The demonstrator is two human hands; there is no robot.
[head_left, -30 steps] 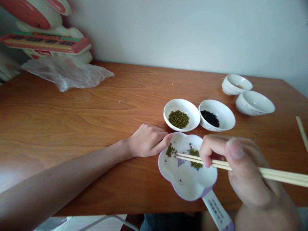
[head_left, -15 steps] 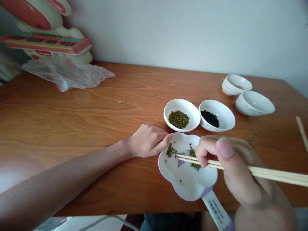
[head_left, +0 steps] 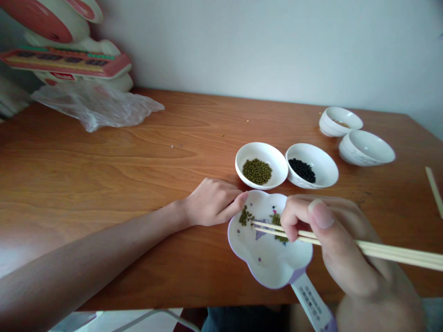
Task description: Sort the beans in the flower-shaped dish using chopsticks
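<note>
My right hand [head_left: 332, 235] grips a pair of pale wooden chopsticks [head_left: 391, 251], their tips slightly apart inside a white flower-shaped dish [head_left: 273, 272] with a purple rim and a handle. One small cluster of green mung beans [head_left: 245, 216] lies by the tips at the dish's left. A second cluster, partly hidden by my right hand, sits near the middle. My left hand [head_left: 216, 203] rests on the table with fingers curled and thumb on the dish's left rim. Just behind the dish, a white bowl [head_left: 278, 173] holds more mung beans.
Touching that bowl, another white bowl [head_left: 327, 170] holds black beans [head_left: 302, 170]. Two more white bowls [head_left: 375, 157] stand farther back right. A single wooden stick [head_left: 434, 191] lies at the right edge. A plastic bag [head_left: 110, 108] and a rabbit-shaped toy keyboard [head_left: 69, 62] are back left.
The chopstick tips have spread a little apart beside the left bean cluster. My right thumb has shifted slightly. My left hand and the dish have stayed put.
</note>
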